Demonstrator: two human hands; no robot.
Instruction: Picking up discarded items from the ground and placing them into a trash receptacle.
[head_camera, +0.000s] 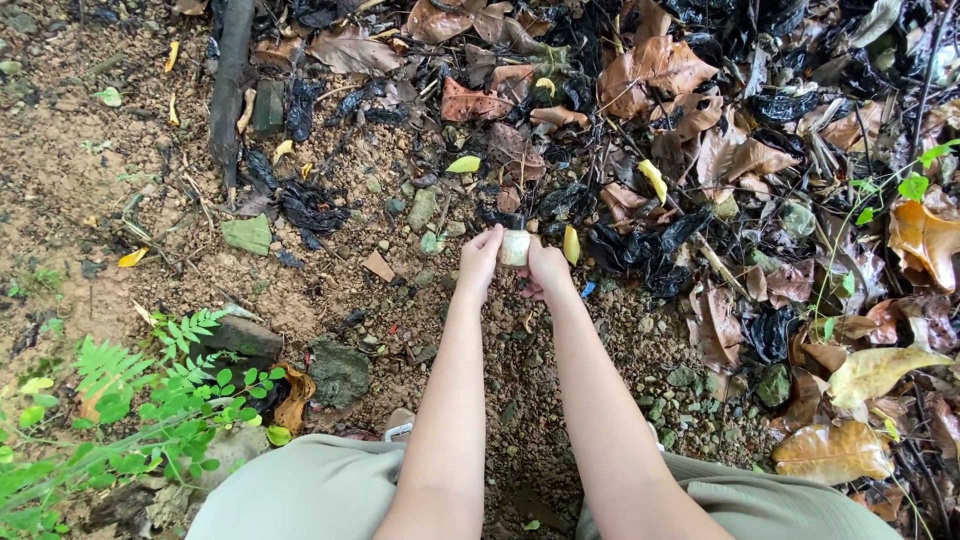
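bare dirt ground (120, 180) with dead leaves (650, 70); both hands, left hand (480, 258) and right hand (546, 268), grip a small pale jar (515, 247) (dark cap, contents hidden).

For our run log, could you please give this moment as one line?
left hand: holding small pale jar | right hand: holding same jar | jar: dark cap, above gravel ground

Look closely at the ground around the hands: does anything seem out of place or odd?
Yes. Shreds of black plastic-like debris lie scattered among the dry brown leaves, looking like litter. The left hand and right hand hold a small pale bottle, also foreign here.
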